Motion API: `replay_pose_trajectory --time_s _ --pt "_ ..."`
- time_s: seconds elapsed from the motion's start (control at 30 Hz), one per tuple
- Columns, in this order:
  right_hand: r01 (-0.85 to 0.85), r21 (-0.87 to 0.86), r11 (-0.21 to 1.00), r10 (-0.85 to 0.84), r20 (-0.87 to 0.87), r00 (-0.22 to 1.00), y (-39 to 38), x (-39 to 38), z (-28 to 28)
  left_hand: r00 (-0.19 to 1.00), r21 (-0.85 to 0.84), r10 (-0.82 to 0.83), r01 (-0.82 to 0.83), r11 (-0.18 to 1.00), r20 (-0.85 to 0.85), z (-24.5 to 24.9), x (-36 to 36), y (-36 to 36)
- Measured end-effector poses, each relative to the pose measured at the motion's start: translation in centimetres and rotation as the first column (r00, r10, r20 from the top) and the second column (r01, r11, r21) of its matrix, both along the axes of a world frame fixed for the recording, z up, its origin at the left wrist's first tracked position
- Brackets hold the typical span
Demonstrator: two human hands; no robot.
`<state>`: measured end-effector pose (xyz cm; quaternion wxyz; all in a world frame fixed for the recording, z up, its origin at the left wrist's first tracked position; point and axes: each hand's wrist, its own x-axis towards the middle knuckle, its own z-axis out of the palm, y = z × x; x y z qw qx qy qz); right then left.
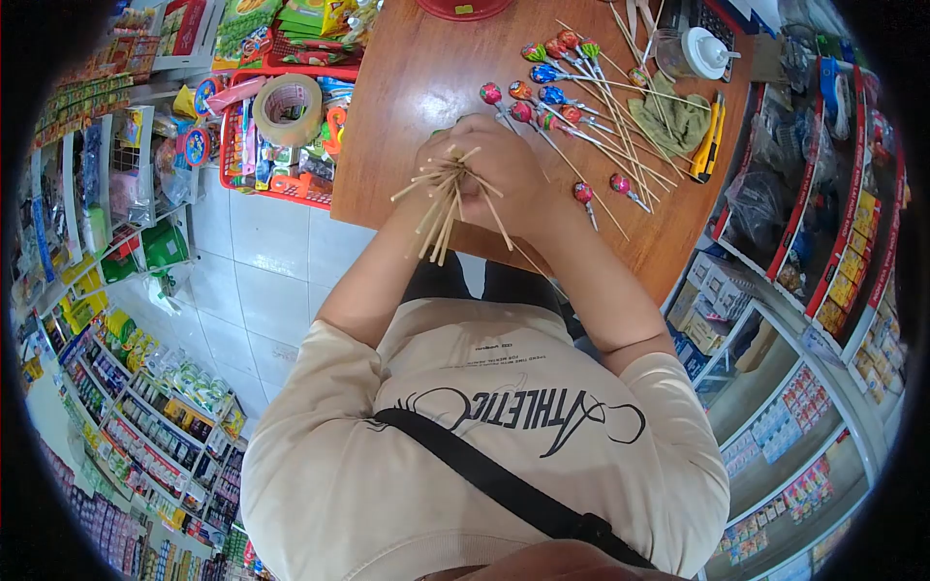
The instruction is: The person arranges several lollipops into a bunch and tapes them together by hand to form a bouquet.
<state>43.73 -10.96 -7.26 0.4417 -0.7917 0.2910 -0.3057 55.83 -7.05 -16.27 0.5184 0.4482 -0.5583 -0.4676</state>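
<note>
Left hand (436,153) and right hand (509,167) are clamped together round a fanned bundle of thin, pale wooden sticks (449,198), tips pointing back at the body, while round, bright-wrapped lollipops (551,95) lie forward-right on the brown wooden table (412,68), nearer the right hand!

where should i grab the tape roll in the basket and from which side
Come from above and pinch the table-side rim of the tape roll, partly inside its open hole. It seems to lie fairly flat over the red basket, hole facing up. The left hand looks nearer, though it is at the bundle of sticks.
</note>
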Motion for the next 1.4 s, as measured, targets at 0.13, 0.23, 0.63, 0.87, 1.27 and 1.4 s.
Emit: replay_pose_trajectory --time_s 0.13,0.23,0.63,0.87,1.27,1.4 --pt "0.035 -0.012 0.999 -0.032 0.146 0.989 0.3 0.6 0.5 0.992 -0.154 -0.017 0.036 0.987 0.125 0.4 0.4 -0.6" --pt "-0.004 0.120 0.993 -0.028 0.264 0.964 0.8 1.1 1.2 0.974 -0.276 -0.016 0.079 0.958 0.226 0.7 0.8 -0.9" --pt "-0.112 0.082 0.990 0.072 0.390 0.918 -0.2 2.1 2.5 0.936 -0.336 0.071 0.052 0.940 0.344 0.7 0.7 -0.5" --pt "-0.143 0.115 0.983 0.096 0.345 0.934 1.0 1.3 2.3 0.913 -0.322 0.098 0.038 0.946 0.396 0.3 -0.3 -0.2" --pt "-0.184 0.010 0.983 0.161 0.442 0.882 0.4 1.5 1.3 0.976 -0.424 0.070 0.024 0.905 0.205 0.2 0.0 -1.1" --pt "-0.162 -0.035 0.986 0.159 0.468 0.869 0.4 1.8 0.8 0.978 -0.420 0.012 0.078 0.904 0.208 0.1 0.2 -1.1"
